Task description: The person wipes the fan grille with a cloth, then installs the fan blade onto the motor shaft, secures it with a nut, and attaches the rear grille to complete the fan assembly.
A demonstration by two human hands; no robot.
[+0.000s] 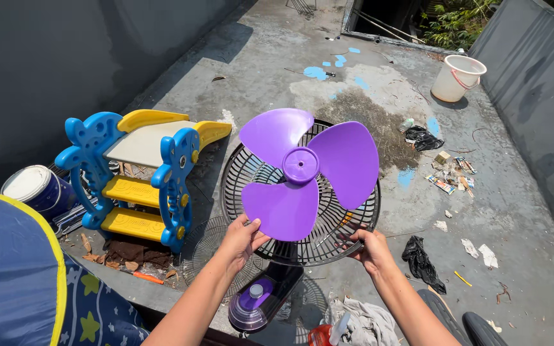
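Sunlight falls on a concrete rooftop seen from the head camera. A purple fan blade (308,172) is held up against a black fan grille (347,224), its hub kept level with the grille's centre. The left hand (242,238) is pinched on the tip of the lowest blade lobe, thumb on top, so the blade is kept facing outward. The right hand (370,247) is closed on the grille's lower rim, steadying it. A fan motor housing (261,301) sits below; a toy slide (142,173) and bucket (458,77) stand well apart.

Toy slide (142,173) crowds the left; concrete floor (520,211) right lies open
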